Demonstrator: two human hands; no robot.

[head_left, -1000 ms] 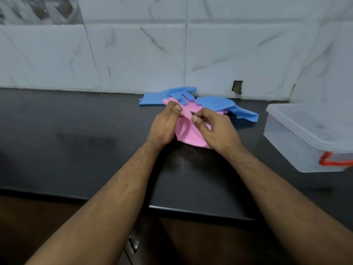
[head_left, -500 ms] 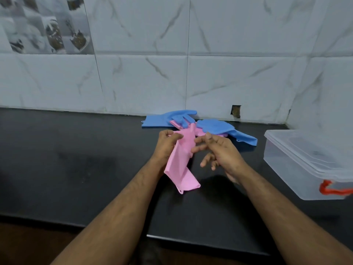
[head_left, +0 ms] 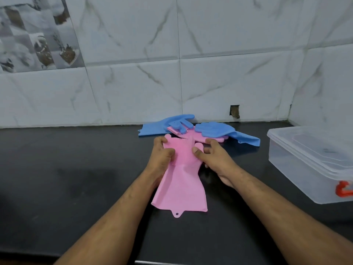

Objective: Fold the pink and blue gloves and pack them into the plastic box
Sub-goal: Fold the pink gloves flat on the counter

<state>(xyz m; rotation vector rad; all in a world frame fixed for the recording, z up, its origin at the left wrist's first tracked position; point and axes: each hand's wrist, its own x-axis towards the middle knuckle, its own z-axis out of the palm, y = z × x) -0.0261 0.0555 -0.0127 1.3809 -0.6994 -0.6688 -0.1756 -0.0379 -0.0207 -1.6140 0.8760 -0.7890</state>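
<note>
Meanwhile, at the middle of the frame, a person's two bare forearms reach in from the lower edge over a black counter [head_left: 76, 178]. The left hand [head_left: 162, 155] curls its fingers round the left edge of a pink glove [head_left: 181, 180], thumb laid over the bristled palm; the right hand [head_left: 212, 159] pinches the glove's right edge between thumb and fingers near the glove's thumb. The glove looks like soft rubber, its palm covered in short bristles, its smooth cuff flaring wide toward the lower centre and ending in a small tab with a hole.

Just beyond the hands, toward the wall, lies a second pink glove [head_left: 202, 138], mostly covered by two blue gloves: one blue glove [head_left: 162, 126] left of centre with smooth fingers spread, another bristled blue glove [head_left: 215, 130] to its right with its cuff trailing rightward. At the right edge stands a clear plastic box [head_left: 305, 169], rectangular, its lid on, with a red latch [head_left: 343, 190] on its near end. White marble-patterned tiles [head_left: 229, 73] fill the upper half.
</note>
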